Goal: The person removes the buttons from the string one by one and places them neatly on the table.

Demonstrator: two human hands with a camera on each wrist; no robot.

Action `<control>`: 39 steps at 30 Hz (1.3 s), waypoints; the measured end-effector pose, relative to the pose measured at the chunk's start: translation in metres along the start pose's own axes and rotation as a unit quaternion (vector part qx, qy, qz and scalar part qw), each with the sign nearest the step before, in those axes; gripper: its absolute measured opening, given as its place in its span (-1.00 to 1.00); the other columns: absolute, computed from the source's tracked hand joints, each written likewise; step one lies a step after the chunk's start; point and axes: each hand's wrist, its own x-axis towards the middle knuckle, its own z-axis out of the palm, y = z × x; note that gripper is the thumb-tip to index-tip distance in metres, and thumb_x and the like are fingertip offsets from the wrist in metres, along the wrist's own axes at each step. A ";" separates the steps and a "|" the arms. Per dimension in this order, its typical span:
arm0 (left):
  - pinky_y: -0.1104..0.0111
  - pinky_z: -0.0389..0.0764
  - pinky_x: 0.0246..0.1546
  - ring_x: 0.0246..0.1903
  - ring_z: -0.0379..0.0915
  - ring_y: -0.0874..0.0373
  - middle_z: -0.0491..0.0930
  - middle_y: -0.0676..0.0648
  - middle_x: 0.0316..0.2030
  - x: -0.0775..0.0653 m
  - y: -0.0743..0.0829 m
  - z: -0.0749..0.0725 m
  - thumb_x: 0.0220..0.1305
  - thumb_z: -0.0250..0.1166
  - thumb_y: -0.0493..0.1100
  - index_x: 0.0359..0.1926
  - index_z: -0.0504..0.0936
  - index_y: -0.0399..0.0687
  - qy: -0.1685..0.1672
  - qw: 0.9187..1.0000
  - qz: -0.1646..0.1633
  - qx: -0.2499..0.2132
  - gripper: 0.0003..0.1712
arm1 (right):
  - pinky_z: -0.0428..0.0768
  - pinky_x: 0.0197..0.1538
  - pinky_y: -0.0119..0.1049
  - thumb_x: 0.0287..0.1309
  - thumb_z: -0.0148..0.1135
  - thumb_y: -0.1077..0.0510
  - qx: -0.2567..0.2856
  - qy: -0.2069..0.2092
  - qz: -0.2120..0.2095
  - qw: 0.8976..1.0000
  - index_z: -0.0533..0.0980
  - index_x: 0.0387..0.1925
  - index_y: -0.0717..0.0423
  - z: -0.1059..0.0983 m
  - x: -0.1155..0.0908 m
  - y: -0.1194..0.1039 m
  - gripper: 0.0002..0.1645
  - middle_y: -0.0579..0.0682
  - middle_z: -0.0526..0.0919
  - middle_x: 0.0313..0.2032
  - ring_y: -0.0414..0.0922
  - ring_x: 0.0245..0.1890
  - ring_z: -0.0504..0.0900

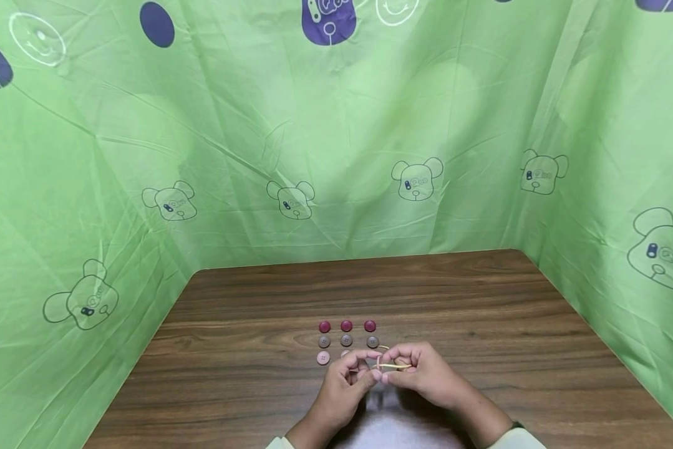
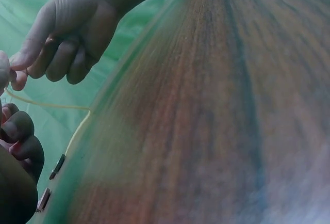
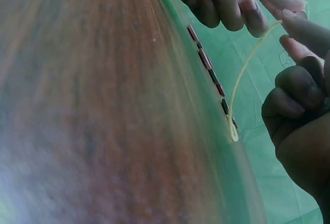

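Both hands meet over the near-middle of the table, fingertips almost touching. My left hand (image 1: 344,388) pinches a small pink button (image 1: 378,362), seen nearly edge-on, between thumb and index finger. Close against it, my right hand (image 1: 428,374) pinches a thin yellow cord (image 1: 395,366). In the right wrist view, the cord (image 3: 241,74) droops from the fingertips to the tabletop. Just beyond the hands lie a row of red buttons (image 1: 346,325) and a row of grey-brown buttons (image 1: 346,340). A pink button (image 1: 323,358) lies nearest; another (image 1: 344,353) is partly hidden by the left hand.
The wooden table (image 1: 229,374) has dark grain and a glossy reflection near its front edge. Green printed fabric (image 1: 336,125) hangs around its back and sides.
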 end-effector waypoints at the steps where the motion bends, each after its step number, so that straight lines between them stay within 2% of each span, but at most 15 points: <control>1: 0.61 0.35 -0.53 -0.49 0.31 0.54 0.36 -0.54 -0.47 0.000 0.000 0.000 0.43 0.36 -0.44 0.14 0.60 -0.54 -0.001 1.000 0.000 0.000 -0.68 | 0.77 -0.16 -0.46 0.29 0.41 0.42 0.006 -0.002 0.001 1.000 0.60 -0.05 0.60 0.000 0.000 0.001 -0.71 0.26 0.86 -0.21 -0.25 -0.22 0.85; 5: 0.60 0.32 -0.54 -0.51 0.29 0.53 0.38 -0.46 -0.48 0.000 0.000 -0.001 0.44 0.37 -0.43 0.14 0.60 -0.48 -0.002 1.000 -0.013 0.009 -0.69 | 0.79 -0.08 -0.42 0.31 0.39 0.43 0.019 -0.005 -0.001 1.000 0.59 -0.03 0.62 -0.002 0.000 0.002 -0.71 0.15 0.88 -0.18 -0.20 -0.16 0.87; 9: 0.60 0.31 -0.56 -0.53 0.26 0.52 0.41 -0.23 -0.44 0.000 0.001 -0.003 0.46 0.36 -0.41 0.15 0.60 -0.41 -0.001 0.999 -0.028 0.024 -0.70 | 0.77 -0.17 -0.45 0.35 0.39 0.39 0.009 0.001 0.005 1.000 0.62 -0.03 0.57 -0.003 0.000 0.002 -0.73 -0.09 0.88 -0.23 -0.28 -0.24 0.82; 12: 0.57 0.30 -0.60 -0.54 0.24 0.52 0.39 -0.20 -0.42 0.000 0.002 -0.005 0.47 0.36 -0.40 0.14 0.62 -0.34 -0.002 0.999 -0.023 0.038 -0.72 | 0.73 -0.23 -0.49 0.35 0.41 0.36 -0.002 0.008 0.017 1.000 0.62 -0.03 0.55 -0.003 0.000 0.001 -0.71 -0.15 0.86 -0.26 -0.33 -0.30 0.77; 16: 0.54 0.29 -0.64 -0.52 0.21 0.50 0.39 -0.29 -0.41 0.000 0.001 -0.006 0.46 0.38 -0.38 0.11 0.67 -0.20 0.002 0.996 0.012 0.085 -0.75 | 0.72 -0.26 -0.50 0.33 0.42 0.35 -0.010 0.016 0.025 1.000 0.61 -0.01 0.56 -0.003 -0.001 -0.001 -0.68 -0.11 0.85 -0.28 -0.33 -0.33 0.76; 19: 0.54 0.32 -0.63 -0.48 0.21 0.49 0.41 -0.32 -0.40 0.000 0.001 -0.006 0.43 0.42 -0.37 0.08 0.69 -0.13 0.009 0.991 0.045 0.125 -0.75 | 0.67 -0.32 -0.53 0.33 0.43 0.34 -0.021 0.022 0.023 0.999 0.62 0.01 0.55 -0.003 -0.001 -0.001 -0.67 -0.18 0.83 -0.31 -0.37 -0.38 0.71; 25: 0.65 0.31 -0.58 -0.51 0.20 0.50 0.41 -0.31 -0.42 0.000 0.000 -0.007 0.39 0.49 -0.31 0.06 0.74 -0.02 0.019 0.983 0.075 0.167 -0.73 | 0.48 -0.45 -0.60 0.31 0.44 0.35 -0.043 0.038 0.011 0.998 0.66 -0.02 0.49 -0.003 -0.001 -0.003 -0.71 -0.30 0.75 -0.39 -0.47 -0.52 0.51; 29: 0.66 0.33 -0.59 -0.59 0.25 0.32 0.44 -0.19 -0.46 0.001 0.000 -0.009 0.31 0.56 -0.31 0.06 0.79 -0.05 0.033 0.967 0.133 0.216 -0.68 | 0.38 -0.50 -0.61 0.30 0.44 0.36 -0.051 0.041 -0.001 0.998 0.70 -0.03 0.43 -0.003 -0.001 -0.003 -0.75 -0.30 0.71 -0.44 -0.48 -0.57 0.40; 33: 0.65 0.36 -0.57 -0.60 0.32 0.15 0.51 -0.15 -0.41 0.001 0.001 -0.010 0.23 0.61 -0.31 0.06 0.83 -0.13 0.050 0.953 0.168 0.248 -0.64 | 0.36 -0.53 -0.60 0.32 0.42 0.37 -0.052 0.038 -0.012 0.998 0.71 -0.03 0.41 -0.004 0.000 -0.002 -0.77 -0.27 0.70 -0.46 -0.48 -0.57 0.41; 37: 0.63 0.38 -0.56 -0.59 0.33 0.16 0.52 -0.18 -0.38 0.001 0.001 -0.010 0.22 0.61 -0.31 0.06 0.84 -0.20 0.052 0.955 0.164 0.243 -0.63 | 0.36 -0.53 -0.61 0.32 0.42 0.38 -0.055 0.039 -0.017 0.998 0.72 -0.03 0.42 -0.003 0.000 -0.002 -0.78 -0.29 0.67 -0.49 -0.49 -0.57 0.40; 39: 0.63 0.38 -0.56 -0.59 0.33 0.18 0.53 -0.19 -0.38 0.001 0.000 -0.010 0.24 0.60 -0.31 0.06 0.84 -0.20 0.051 0.959 0.152 0.235 -0.64 | 0.37 -0.52 -0.60 0.32 0.42 0.38 -0.054 0.039 -0.017 0.998 0.71 -0.03 0.43 -0.003 0.000 -0.002 -0.77 -0.28 0.68 -0.48 -0.49 -0.56 0.41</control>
